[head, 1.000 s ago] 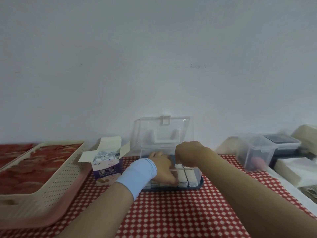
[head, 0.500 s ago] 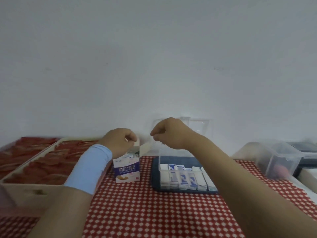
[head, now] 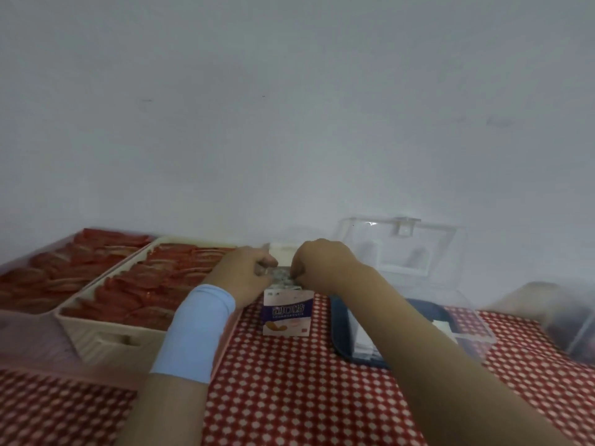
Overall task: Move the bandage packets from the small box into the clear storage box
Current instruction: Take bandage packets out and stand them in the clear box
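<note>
Reaching down to the open top of a small white and purple cardboard box (head: 288, 313), the right hand (head: 325, 265) and the left hand (head: 248, 272) meet over it. The fingers of both are curled and pinch the grey-white bandage packets (head: 283, 275) standing up in its mouth. Motion blur hides how many packets each hand has. A light blue wristband (head: 196, 329) wraps the left wrist.

Just right of the small box sits the clear plastic storage box (head: 343, 336), which has a dark blue base. Its lid stands open on the far side. To the left is a beige perforated plastic basket (head: 106, 339) of red items. Everything rests on a red and white checked tablecloth (head: 289, 397).

Half a second ago both hands hovered higher, fingers curled, with nothing visibly held. A second ago they were down inside the storage box. One batch seems delivered, and the next pick-up is beginning. The view has also swung left, toward the small box.
</note>
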A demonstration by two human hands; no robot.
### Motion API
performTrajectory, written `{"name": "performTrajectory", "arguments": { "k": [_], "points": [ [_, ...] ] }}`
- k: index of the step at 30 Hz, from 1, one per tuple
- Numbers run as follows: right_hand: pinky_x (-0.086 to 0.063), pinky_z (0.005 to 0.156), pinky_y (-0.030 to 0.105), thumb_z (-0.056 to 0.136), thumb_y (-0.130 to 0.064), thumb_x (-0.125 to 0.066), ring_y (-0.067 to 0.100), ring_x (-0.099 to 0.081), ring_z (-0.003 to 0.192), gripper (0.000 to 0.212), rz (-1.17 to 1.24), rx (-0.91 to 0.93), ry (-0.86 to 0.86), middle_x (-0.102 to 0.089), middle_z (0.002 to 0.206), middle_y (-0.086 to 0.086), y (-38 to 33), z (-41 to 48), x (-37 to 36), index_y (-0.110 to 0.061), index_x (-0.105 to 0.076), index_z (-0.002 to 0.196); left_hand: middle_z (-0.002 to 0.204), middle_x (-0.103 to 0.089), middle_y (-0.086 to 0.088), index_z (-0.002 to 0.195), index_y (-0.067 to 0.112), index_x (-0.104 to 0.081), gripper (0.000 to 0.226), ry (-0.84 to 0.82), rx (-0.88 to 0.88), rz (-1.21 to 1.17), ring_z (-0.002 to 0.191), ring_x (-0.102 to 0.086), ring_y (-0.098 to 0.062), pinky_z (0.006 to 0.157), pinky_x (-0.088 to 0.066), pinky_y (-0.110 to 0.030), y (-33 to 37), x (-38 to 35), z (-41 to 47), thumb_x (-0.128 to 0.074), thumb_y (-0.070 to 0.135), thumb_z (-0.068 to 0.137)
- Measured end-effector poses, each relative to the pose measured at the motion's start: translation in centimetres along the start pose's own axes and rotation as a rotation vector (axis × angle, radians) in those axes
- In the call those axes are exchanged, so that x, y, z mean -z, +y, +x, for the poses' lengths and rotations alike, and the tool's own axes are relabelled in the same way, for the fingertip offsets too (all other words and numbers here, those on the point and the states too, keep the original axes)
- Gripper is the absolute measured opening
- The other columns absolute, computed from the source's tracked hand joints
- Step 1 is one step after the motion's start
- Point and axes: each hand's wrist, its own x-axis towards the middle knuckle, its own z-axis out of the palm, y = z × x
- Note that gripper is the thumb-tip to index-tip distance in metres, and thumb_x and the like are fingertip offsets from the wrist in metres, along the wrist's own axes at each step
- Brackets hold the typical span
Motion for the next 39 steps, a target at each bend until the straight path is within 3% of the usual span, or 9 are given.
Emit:
{"name": "performTrajectory", "arguments": {
  "k": [4,7,10,14,19,26,29,34,39],
  "points": [
    [-0.049,0.088,0.033,0.096,-0.035,-0.063,0.016,-0.065,0.093,0.018,-0.073,0.007,0.029,-0.073,0.102,-0.008,-0.3,0.5,-0.9,-0.035,-0.076,0.107,0.127,-0.062,-0.001,0.115,0.023,-0.071,0.025,0.019,-0.025,-0.016,0.113,-0.059,-0.016,0.097,-0.042,-0.024,0.3,-0.3,0.1,-0.066,0.019,0.092],
    [-0.051,0.088,0.034,0.096,-0.032,-0.062,0.015,-0.065,0.091,0.015,0.038,-0.037,0.072,-0.072,0.101,-0.008,0.1,0.6,-1.2,-0.033,-0.074,0.103,0.130,-0.062,0.000,0.116,0.020,-0.072,0.025,0.020,-0.049,-0.020,0.116,-0.058,-0.014,0.095,-0.039,-0.022,0.3,-0.2,0.1,-0.063,0.019,0.093],
    [-0.057,0.080,0.034,0.097,-0.030,-0.061,0.012,-0.065,0.084,0.012,0.232,-0.071,0.167,-0.072,0.095,-0.008,0.9,0.1,-1.3,-0.028,-0.073,0.098,0.117,-0.067,0.007,0.106,0.025,-0.074,0.018,0.010,-0.060,-0.056,0.110,-0.059,-0.009,0.083,-0.037,-0.015,0.4,-0.4,0.3,-0.063,0.025,0.092],
    [-0.057,0.076,0.029,0.096,-0.034,-0.063,0.003,-0.062,0.080,0.011,0.465,-0.057,0.290,-0.069,0.091,-0.014,1.2,-0.3,-2.0,-0.028,-0.072,0.099,0.087,-0.068,0.016,0.081,0.028,-0.071,0.009,0.078,-0.057,-0.118,0.082,-0.060,0.001,0.068,-0.039,-0.017,0.2,-0.9,0.7,-0.068,0.031,0.089],
    [-0.058,0.077,0.032,0.093,-0.037,-0.068,0.001,-0.063,0.080,0.008,0.644,-0.057,0.272,-0.067,0.085,-0.017,1.4,-0.1,-3.0,-0.031,-0.073,0.095,0.083,-0.071,0.015,0.087,0.025,-0.077,0.008,0.138,-0.064,-0.183,0.078,-0.063,0.004,0.068,-0.043,-0.014,-0.1,-1.4,1.0,-0.071,0.031,0.089],
    [-0.055,0.070,0.032,0.096,-0.034,-0.064,0.004,-0.060,0.070,0.008,0.763,-0.132,0.571,-0.063,0.076,-0.016,2.2,-0.4,-1.7,-0.031,-0.069,0.092,0.099,-0.070,0.013,0.107,0.028,-0.069,0.015,0.193,-0.008,-0.376,0.092,-0.064,-0.001,0.079,-0.047,-0.016,-0.2,-0.8,1.2,-0.065,0.025,0.093],
    [-0.053,0.069,0.031,0.095,-0.025,-0.066,0.012,-0.062,0.068,0.007,0.906,-0.067,0.595,-0.067,0.074,-0.008,2.0,-0.7,-1.1,-0.025,-0.072,0.092,0.098,-0.071,0.012,0.107,0.026,-0.067,0.014,0.228,-0.032,-0.531,0.092,-0.065,-0.002,0.076,-0.047,-0.010,0.6,0.2,0.8,-0.066,0.026,0.093],
    [-0.048,0.060,0.014,0.093,-0.010,-0.068,0.003,-0.059,0.061,0.010,1.176,0.099,0.463,-0.072,0.072,-0.007,0.5,-1.1,-0.6,-0.016,-0.075,0.091,0.082,-0.071,-0.003,0.090,0.010,-0.069,0.013,0.071,0.022,-0.822,0.076,-0.064,-0.018,0.072,-0.055,-0.034,1.5,1.6,0.1,-0.065,0.023,0.093],
    [-0.048,0.064,0.014,0.095,-0.007,-0.064,-0.001,-0.063,0.065,0.010,1.321,0.139,0.409,-0.071,0.072,-0.010,-0.4,-1.2,-0.5,-0.010,-0.073,0.096,0.100,-0.074,-0.015,0.119,0.000,-0.063,0.042,-0.292,0.117,-1.278,0.088,-0.073,-0.030,0.077,-0.062,-0.041,1.7,2.0,-1.0,-0.059,0.027,0.087]
  ]
}}
